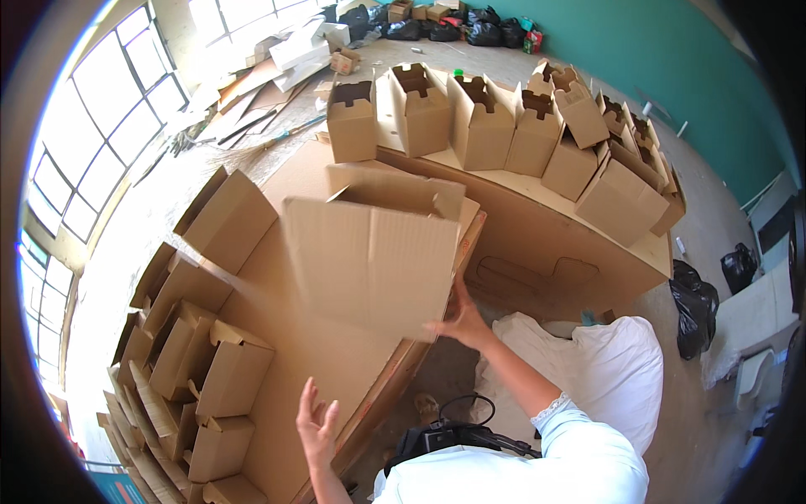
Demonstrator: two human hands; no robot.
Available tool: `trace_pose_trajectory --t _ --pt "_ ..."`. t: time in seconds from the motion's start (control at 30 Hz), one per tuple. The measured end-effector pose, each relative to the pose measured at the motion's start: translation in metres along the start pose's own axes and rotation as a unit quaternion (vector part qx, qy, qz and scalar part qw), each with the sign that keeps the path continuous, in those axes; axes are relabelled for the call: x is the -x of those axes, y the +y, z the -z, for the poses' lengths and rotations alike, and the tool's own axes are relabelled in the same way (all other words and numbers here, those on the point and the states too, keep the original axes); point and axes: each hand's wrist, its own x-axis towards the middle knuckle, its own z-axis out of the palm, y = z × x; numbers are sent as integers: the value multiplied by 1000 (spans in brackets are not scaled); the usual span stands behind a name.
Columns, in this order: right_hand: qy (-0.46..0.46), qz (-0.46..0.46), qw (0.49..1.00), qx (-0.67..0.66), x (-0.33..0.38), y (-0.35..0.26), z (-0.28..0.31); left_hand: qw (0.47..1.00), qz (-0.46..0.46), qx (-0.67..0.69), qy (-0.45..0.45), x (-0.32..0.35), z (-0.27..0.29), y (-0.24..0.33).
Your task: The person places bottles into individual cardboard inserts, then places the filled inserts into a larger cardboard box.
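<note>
A brown cardboard box (369, 265) is tilted above the worktable, its opening at the far end and a flat wall facing me. My right hand (462, 321) grips its lower right corner, thumb on the near wall, the other fingers partly hidden behind the side. Lower down, my left hand (317, 424) is off the box, fingers apart, holding nothing. It hovers over the cardboard-covered tabletop (290, 336), near the table's front edge.
Folded cardboard boxes (231, 378) crowd the table's left side. Several open-topped boxes (483, 126) stand in a row on a second table (579, 231). Beside me is a white cloth-covered bundle (621, 370); black bags (695, 311) lie on the floor at right.
</note>
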Motion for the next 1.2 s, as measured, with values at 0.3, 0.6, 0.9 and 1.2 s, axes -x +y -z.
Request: trace_pose_trajectory --t 0.3,0.6,0.9,1.2 --pt "166 120 972 115 -143 50 97 958 -31 -282 -40 4 -19 -11" --pt "286 -62 863 411 -240 87 87 943 12 -332 -15 30 -2 -18" --pt "330 16 869 368 -216 109 92 945 39 -310 94 67 30 -43" --pt "-414 -13 903 118 24 50 -243 790 138 -122 584 179 133 -127"
